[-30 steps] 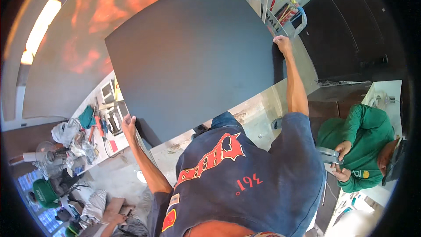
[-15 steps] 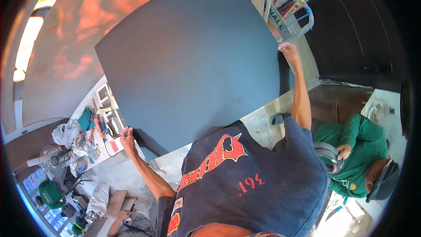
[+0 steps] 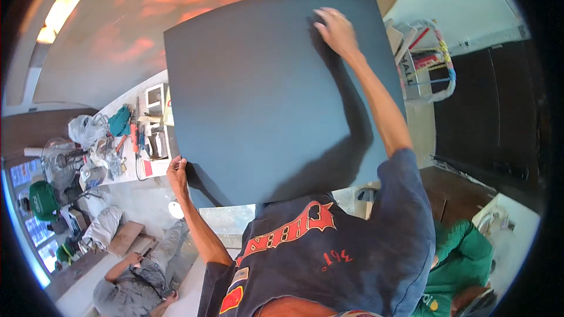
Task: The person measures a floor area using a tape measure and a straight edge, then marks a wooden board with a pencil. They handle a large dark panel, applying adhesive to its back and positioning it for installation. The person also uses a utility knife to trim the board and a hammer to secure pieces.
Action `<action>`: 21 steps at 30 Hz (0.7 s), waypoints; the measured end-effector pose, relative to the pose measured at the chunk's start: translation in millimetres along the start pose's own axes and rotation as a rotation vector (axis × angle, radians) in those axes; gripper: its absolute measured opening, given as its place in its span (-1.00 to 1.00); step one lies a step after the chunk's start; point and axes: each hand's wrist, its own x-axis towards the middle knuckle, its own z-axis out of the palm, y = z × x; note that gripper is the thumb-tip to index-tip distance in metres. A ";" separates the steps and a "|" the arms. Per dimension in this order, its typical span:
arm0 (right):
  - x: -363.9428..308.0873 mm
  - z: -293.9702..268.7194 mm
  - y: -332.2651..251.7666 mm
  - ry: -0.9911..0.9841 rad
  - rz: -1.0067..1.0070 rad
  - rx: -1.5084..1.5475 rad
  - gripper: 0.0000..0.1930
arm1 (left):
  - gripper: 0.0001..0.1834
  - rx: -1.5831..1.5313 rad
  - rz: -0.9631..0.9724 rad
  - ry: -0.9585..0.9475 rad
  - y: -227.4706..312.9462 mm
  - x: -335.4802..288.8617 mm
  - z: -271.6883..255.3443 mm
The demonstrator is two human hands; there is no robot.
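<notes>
A large flat blue-grey panel [image 3: 252,100] spreads in front of my body. My left hand [image 3: 177,171] is closed on its left edge near the lower corner, the fingers bent round the edge. Over the panel's far right part is my right hand [image 3: 338,30], its fingers apart and gripping nothing. It casts a shadow on the surface; whether the fingertips touch the panel I cannot tell. The panel's underside and whatever supports it are hidden.
On the left, a white worktop [image 3: 126,164] carries tools, plastic bags and a teal cloth [image 3: 120,121]. A person in grey [image 3: 138,282] is at lower left, one in green [image 3: 458,264] at lower right. A tape-wrapped frame [image 3: 449,70] and boards stand at the right.
My right hand has left the panel's right edge and moved inward over its surface. The panel has turned, so its far edge lies more level. My left hand stays at the left edge.
</notes>
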 end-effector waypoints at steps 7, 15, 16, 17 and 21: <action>154.3 157.6 -42.8 -0.640 0.078 -0.117 -0.64 | -0.69 -0.054 -0.041 0.070 -15.4 -5.4 -5.7; 189.6 220.1 28.6 -0.897 0.046 0.113 -0.61 | -0.72 -0.359 -0.115 0.133 -12.0 -15.3 22.1; 192.7 217.0 26.9 -0.901 0.045 0.111 -0.61 | -0.74 -0.427 -0.107 0.151 -17.9 -15.9 24.5; 192.1 215.9 30.4 -0.909 0.047 0.111 -0.61 | -0.73 -0.445 -0.058 0.130 -4.4 -18.7 25.1; 193.8 206.1 36.8 -0.861 0.015 0.153 -0.60 | -0.66 -0.314 -0.033 0.122 11.0 -19.7 16.1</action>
